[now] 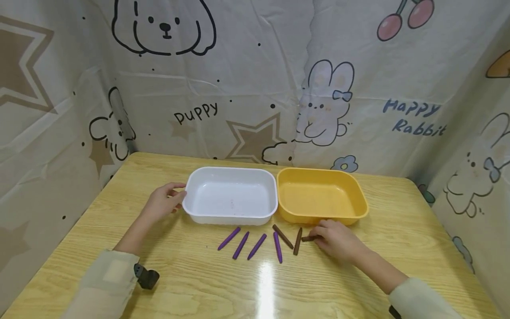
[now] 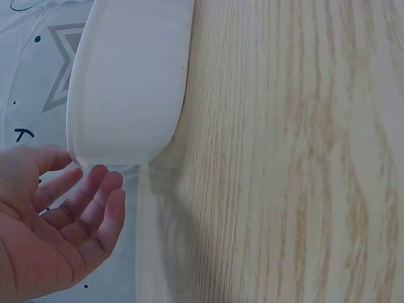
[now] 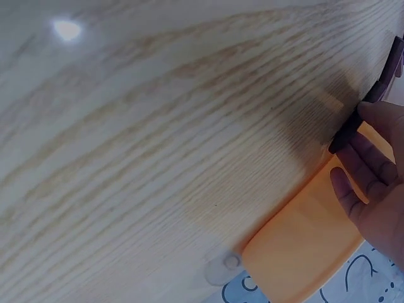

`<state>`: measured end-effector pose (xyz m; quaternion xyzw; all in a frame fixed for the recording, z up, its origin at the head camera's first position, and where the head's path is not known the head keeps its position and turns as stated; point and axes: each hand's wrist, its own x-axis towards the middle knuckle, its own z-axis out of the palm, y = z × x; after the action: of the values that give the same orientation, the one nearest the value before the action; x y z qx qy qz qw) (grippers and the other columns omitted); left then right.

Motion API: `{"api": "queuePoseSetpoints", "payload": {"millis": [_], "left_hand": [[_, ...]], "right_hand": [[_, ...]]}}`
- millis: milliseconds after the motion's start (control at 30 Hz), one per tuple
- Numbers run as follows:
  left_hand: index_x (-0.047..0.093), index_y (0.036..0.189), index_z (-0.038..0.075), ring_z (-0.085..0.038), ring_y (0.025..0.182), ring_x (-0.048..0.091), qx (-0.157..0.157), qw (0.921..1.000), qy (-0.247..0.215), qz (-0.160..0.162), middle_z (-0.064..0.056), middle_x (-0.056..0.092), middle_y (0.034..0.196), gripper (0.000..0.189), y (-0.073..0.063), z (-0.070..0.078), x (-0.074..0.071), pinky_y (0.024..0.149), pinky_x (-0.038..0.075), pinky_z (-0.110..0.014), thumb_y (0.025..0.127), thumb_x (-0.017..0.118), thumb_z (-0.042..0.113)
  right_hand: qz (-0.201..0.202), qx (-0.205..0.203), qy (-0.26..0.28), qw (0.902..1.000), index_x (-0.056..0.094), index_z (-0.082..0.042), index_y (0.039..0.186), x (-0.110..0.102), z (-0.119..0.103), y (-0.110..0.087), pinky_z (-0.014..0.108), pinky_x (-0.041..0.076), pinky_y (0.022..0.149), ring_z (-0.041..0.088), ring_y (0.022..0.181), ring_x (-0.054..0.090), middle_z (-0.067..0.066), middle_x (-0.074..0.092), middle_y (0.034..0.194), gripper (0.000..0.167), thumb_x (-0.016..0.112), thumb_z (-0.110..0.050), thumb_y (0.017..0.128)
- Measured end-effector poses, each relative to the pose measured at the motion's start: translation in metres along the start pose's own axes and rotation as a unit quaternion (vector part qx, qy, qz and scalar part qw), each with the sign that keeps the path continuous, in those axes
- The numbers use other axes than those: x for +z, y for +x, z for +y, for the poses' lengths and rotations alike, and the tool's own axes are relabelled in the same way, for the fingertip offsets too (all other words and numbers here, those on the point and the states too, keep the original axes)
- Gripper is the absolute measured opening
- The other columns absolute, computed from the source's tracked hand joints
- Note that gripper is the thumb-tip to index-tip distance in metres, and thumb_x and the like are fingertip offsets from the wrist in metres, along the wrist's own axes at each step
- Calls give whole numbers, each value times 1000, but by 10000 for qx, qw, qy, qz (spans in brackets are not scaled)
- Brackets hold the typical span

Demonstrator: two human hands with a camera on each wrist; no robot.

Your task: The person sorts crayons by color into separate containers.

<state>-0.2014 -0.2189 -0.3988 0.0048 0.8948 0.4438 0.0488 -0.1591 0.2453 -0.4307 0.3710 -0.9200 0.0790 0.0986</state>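
My left hand [image 1: 162,204] is at the left end of the white tray [image 1: 231,220], its thumb and forefinger meeting at the rim. In the left wrist view, the other fingers [image 2: 95,211] curve loosely below that end. A dark brown crayon [image 1: 308,239] is pinched between the thumb and fingers of my right hand [image 1: 336,239], low over the table in front of the yellow tray [image 1: 322,217]. Just left of it lie two more brown crayons, one steep [image 1: 298,241] and one slanted [image 1: 283,236]. Part of the held crayon is hidden by the fingers.
Several purple crayons [image 1: 256,247] lie in a loose row on the wooden table [image 1: 199,283] in front of the white tray. The two trays stand side by side near the back edge. A printed cloth [image 1: 247,88] hangs behind and along both sides.
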Motion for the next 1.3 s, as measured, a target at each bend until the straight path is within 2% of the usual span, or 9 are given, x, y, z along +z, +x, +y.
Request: {"api": "queuePoseSetpoints", "payload": {"millis": [400, 600, 767, 1033, 1300], "left_hand": [[41, 138, 2, -27, 81, 62, 63, 9999, -104, 23, -20, 57, 100, 44, 0, 2, 2, 68, 55, -35, 98, 47, 19], [42, 138, 2, -24, 79, 61, 71, 9999, -145, 50, -20, 57, 100, 44, 2, -2, 4, 67, 55, -34, 98, 49, 20], [42, 137, 3, -24, 79, 63, 82, 9998, -192, 58, -21, 57, 102, 46, 4, -5, 6, 68, 55, -34, 96, 53, 21], [39, 140, 3, -21, 79, 63, 3, 9998, -190, 74, -22, 58, 105, 50, 4, -5, 7, 69, 55, -33, 95, 54, 22], [42, 138, 3, -22, 80, 64, -25, 9996, -251, 81, -22, 58, 105, 50, 5, -6, 7, 68, 54, -31, 95, 54, 24]], "right_hand": [[195, -43, 130, 9997, 71, -16, 88, -16, -10, 4, 25, 47, 64, 8, 71, 55, -6, 61, 79, 13, 74, -12, 75], [-81, 169, 652, 9977, 71, -14, 92, -31, -17, 16, 20, 44, 61, 5, 71, 51, -7, 62, 81, 12, 71, -12, 80], [-171, 412, 1199, 9918, 70, -14, 93, -41, -23, 29, 19, 42, 60, 5, 69, 49, -8, 57, 78, 12, 69, -10, 82], [-290, 451, 1358, 9893, 69, -14, 98, -53, -33, 61, 20, 45, 62, 8, 72, 52, -6, 58, 80, 14, 69, -12, 83], [-276, 551, 1658, 9842, 70, -13, 96, -51, -40, 91, 19, 43, 61, 11, 71, 52, -5, 58, 78, 13, 69, -12, 83]]}}
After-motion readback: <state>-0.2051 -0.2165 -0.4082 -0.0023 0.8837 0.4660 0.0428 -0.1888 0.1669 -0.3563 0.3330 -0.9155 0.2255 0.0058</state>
